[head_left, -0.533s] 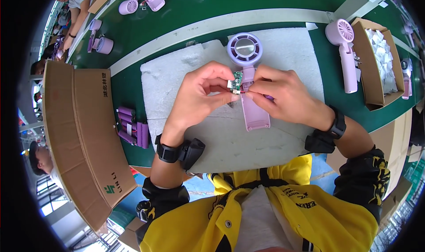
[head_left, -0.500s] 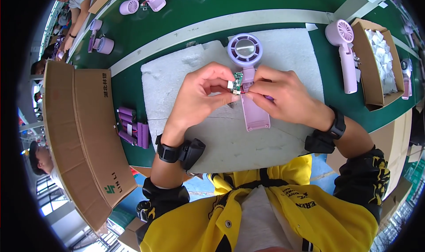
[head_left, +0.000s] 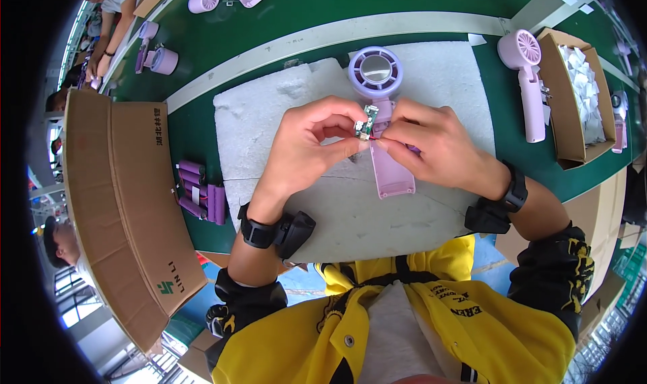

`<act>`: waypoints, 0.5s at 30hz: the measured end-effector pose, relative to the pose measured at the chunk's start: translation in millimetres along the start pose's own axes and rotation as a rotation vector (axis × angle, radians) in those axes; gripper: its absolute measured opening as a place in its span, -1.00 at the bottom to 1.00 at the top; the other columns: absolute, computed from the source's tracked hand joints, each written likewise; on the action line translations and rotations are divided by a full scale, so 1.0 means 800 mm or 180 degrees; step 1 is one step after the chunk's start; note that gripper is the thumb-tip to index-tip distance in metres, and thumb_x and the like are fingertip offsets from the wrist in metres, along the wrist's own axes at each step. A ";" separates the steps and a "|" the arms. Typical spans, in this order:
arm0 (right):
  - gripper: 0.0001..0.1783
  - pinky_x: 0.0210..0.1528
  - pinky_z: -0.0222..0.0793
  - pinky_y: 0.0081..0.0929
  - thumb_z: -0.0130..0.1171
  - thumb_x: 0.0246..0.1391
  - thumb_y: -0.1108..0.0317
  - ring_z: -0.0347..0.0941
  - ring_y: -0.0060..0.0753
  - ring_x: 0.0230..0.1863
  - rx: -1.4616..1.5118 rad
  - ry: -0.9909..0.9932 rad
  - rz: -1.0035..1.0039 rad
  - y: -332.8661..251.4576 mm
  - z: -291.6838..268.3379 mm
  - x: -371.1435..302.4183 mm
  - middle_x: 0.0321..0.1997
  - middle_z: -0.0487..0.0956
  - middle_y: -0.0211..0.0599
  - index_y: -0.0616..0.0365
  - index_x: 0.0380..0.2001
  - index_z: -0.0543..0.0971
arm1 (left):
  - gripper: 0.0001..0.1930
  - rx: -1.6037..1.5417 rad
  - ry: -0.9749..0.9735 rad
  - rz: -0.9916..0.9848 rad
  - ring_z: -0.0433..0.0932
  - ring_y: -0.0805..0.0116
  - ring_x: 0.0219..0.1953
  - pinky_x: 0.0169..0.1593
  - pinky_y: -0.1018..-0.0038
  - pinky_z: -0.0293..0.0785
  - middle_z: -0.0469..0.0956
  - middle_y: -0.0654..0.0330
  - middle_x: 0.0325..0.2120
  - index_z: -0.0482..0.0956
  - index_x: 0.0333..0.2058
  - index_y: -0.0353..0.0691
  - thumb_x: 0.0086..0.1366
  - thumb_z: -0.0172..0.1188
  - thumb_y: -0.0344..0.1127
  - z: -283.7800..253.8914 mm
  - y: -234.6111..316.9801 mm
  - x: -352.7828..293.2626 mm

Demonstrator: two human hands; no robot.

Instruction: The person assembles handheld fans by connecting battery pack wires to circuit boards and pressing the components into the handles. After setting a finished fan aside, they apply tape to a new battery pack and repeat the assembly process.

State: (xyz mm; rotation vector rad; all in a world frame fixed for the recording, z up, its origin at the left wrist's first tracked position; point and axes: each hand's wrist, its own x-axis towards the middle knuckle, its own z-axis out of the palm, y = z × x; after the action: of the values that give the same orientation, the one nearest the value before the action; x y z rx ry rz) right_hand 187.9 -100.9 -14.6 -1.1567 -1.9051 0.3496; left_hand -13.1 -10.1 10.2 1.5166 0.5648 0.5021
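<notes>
The left hand [head_left: 306,138] pinched a small green circuit board [head_left: 370,120] between thumb and fingers, its other fingers curled in behind. The right hand [head_left: 438,144] was closed too, thumb and fingertips gripping thin red and black wires [head_left: 375,138] at the board's lower edge. A purple piece [head_left: 412,149] showed beneath the right fingers, perhaps a battery cell, though mostly hidden. The board was above a lilac handheld fan [head_left: 383,107], which lay on a white foam sheet [head_left: 269,101] with its round head pointing away from the person and its open handle toward them. Left of the sheet, purple battery cells [head_left: 202,192] lay on the green table [head_left: 431,0], near a big brown carton [head_left: 135,202]. On the right, another fan [head_left: 532,104] lay beside an open box [head_left: 567,149] of white slips [head_left: 585,94].
</notes>
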 end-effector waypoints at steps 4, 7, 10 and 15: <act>-0.82 -0.58 0.34 -0.44 0.30 -0.04 0.47 0.42 -0.34 -0.58 0.0013 -0.0244 0.0041 0.002 -0.005 0.003 -0.39 0.47 -0.30 0.19 -0.32 0.55 | -0.67 0.0224 -0.0013 0.0143 0.59 0.49 -0.25 -0.14 0.53 0.57 0.60 0.23 -0.26 0.55 -0.14 -0.33 0.08 0.23 -0.71 0.004 -0.004 0.002; -0.63 -0.48 0.45 -0.42 0.31 -0.06 0.49 0.51 -0.28 -0.45 0.0120 0.0286 0.0397 -0.001 0.007 0.000 -0.30 0.49 -0.23 0.17 -0.13 0.48 | -0.64 0.0443 -0.0010 0.0283 0.59 0.48 -0.26 -0.13 0.52 0.57 0.61 0.21 -0.26 0.56 -0.12 -0.31 0.06 0.21 -0.70 0.009 -0.007 0.002; -0.54 -0.40 0.50 -0.41 0.33 -0.09 0.51 0.54 -0.23 -0.37 0.0045 0.0244 0.0406 -0.004 0.004 0.000 -0.25 0.50 -0.20 0.16 -0.06 0.44 | -0.61 0.0602 0.0030 0.0394 0.60 0.47 -0.26 -0.12 0.52 0.57 0.61 0.19 -0.25 0.56 -0.11 -0.30 0.04 0.20 -0.69 0.014 -0.010 0.002; -0.50 -0.31 0.53 -0.42 0.37 -0.15 0.54 0.56 -0.17 -0.31 0.0126 0.0228 0.0467 -0.006 0.000 0.005 -0.19 0.50 -0.16 0.17 -0.07 0.45 | -0.60 0.0659 0.0246 0.0354 0.61 0.46 -0.29 -0.13 0.51 0.58 0.62 0.15 -0.27 0.57 -0.10 -0.29 0.03 0.20 -0.69 0.021 -0.005 0.002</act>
State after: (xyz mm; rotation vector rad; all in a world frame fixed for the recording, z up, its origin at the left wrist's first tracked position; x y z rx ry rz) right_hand 184.5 -99.9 -9.2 -1.2692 -1.7488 0.4185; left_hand -1.4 -22.5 6.1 1.7385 0.6094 0.6048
